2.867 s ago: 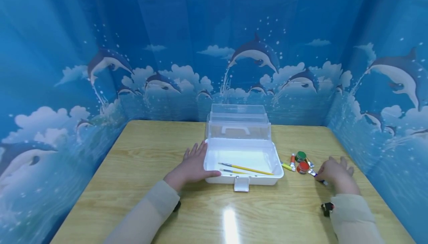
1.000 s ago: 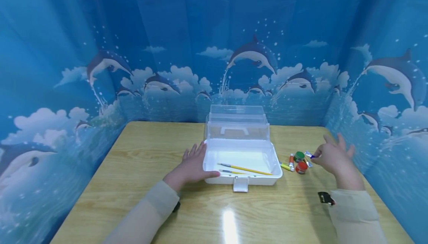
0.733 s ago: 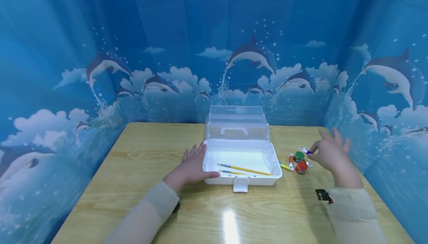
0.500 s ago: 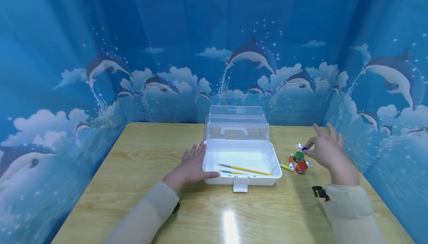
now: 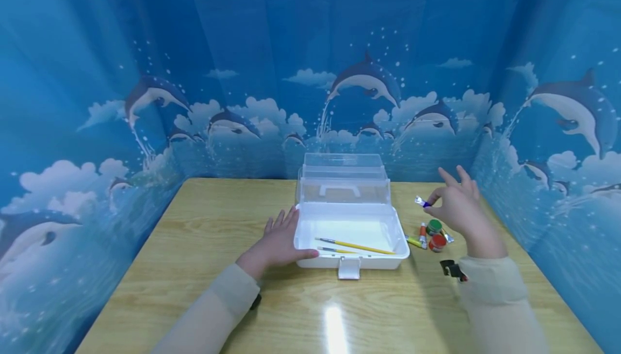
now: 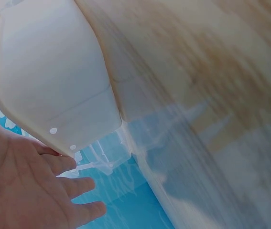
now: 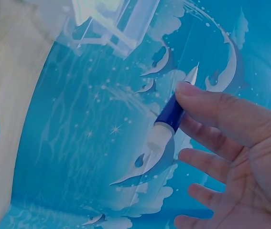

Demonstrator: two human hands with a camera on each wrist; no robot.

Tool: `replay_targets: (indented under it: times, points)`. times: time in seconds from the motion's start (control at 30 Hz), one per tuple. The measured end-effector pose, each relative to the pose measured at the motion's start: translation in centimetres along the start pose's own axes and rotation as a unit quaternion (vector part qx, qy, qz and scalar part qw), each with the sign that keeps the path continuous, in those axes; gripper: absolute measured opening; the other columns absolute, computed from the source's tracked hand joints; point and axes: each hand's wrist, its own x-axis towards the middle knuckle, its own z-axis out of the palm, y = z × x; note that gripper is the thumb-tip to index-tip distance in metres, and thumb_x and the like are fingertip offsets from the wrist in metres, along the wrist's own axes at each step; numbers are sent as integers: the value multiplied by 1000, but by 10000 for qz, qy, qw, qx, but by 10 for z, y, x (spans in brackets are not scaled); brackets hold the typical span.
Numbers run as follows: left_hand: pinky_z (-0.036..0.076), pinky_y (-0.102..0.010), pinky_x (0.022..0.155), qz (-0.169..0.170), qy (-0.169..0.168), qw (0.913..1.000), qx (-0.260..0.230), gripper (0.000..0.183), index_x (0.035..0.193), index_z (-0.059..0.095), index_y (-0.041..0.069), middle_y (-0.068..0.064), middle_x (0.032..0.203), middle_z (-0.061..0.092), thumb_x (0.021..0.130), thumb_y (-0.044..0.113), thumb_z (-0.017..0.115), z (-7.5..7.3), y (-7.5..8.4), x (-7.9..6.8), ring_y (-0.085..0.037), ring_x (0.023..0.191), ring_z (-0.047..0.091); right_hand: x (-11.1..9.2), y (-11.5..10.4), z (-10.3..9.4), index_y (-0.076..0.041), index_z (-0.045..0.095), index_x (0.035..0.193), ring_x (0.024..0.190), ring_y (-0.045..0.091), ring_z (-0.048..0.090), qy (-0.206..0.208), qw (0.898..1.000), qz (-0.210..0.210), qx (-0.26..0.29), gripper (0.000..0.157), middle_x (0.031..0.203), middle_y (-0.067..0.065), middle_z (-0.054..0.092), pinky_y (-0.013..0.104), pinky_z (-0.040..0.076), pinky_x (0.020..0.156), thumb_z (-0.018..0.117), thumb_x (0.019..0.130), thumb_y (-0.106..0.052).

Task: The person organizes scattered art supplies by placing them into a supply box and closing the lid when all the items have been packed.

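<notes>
My right hand (image 5: 458, 208) pinches a small blue paint tube (image 7: 170, 114) between thumb and forefinger, its other fingers spread. The tube is held above the table, over the far side of the paint pile, its silver crimped end pointing left in the head view. My left hand (image 5: 276, 241) rests against the left side of a white plastic box (image 5: 400, 246), its thumb over the front rim and its fingers straight. The box's clear lid (image 5: 344, 179) stands open at the back. Two yellow paintbrushes (image 5: 361, 246) lie inside along the front.
Right of the box lie a green-lidded jar (image 5: 434, 227), a red-lidded jar (image 5: 437, 243), an orange-red tube (image 5: 422, 234), a yellow tube (image 5: 414, 241) and another silver-ended tube (image 5: 447, 236). The wooden table (image 5: 218, 203) is walled by a dolphin-print curtain (image 5: 233, 47).
My right hand has picked the blue paint tube up from the table's right side and carried it up and leftward past the jars. The left hand has stayed on the box.
</notes>
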Motion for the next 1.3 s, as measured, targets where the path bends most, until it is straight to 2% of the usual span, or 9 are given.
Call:
replay_targets:
  times: [0.23,0.7,1.1,1.3]
  points:
    - [-2,-56,121,9,-7,10000,-5,129,161,2,9,-8,168,-1,73,89,54,0,1,0,-34,153,-4,9,-12,0,-10,77,79,148,49,-13,-18,9999,24,140,8,161,30,17,70,-11,112,81,84,-15]
    - [-1,-56,121,-15,-16,10000,41,128,161,2,9,-9,168,-1,74,87,56,0,-1,1,-35,153,-3,29,-33,8,-10,78,82,149,48,-10,-83,9999,-33,100,9,162,27,18,71,-6,113,81,85,-17]
    - [-2,-57,120,-41,33,9999,94,128,161,4,8,-9,168,1,75,86,57,-1,1,1,-37,153,-2,45,-58,14,-13,77,77,150,47,-7,-196,9990,-356,210,8,163,24,21,71,-6,113,83,83,-14]
    - [-2,-57,120,-46,25,10000,24,127,161,4,8,-10,168,1,75,85,58,0,0,1,-37,153,-2,55,-67,24,-12,77,77,150,48,-6,-340,9983,-437,151,8,163,24,21,68,-6,115,83,82,-12]
